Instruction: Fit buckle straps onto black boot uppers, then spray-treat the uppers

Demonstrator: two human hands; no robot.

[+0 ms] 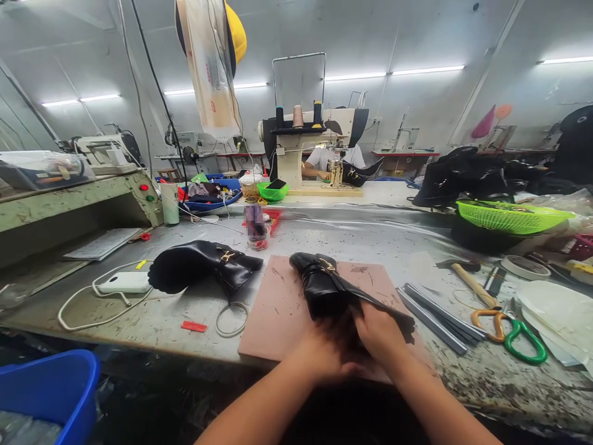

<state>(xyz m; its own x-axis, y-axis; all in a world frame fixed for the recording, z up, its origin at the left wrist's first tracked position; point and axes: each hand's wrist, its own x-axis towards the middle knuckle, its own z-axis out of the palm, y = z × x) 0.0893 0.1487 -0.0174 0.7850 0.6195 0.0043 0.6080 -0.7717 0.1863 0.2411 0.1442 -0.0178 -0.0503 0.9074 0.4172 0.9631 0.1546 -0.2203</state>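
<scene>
Left hand (pixel 324 355) and right hand (pixel 380 334) both grip the near end of a black leather boot upper (pixel 322 287), which lies on a pinkish board (pixel 273 309) on the surface (pixel 370 241), with a second upper (pixel 199 266) lying to its left.

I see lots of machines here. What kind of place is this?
Most likely a shoe-making workshop. The left hand and right hand hold a black leather boot, a big sewing machine stands behind, and a hammer and scissors lie on the workbench.
</scene>
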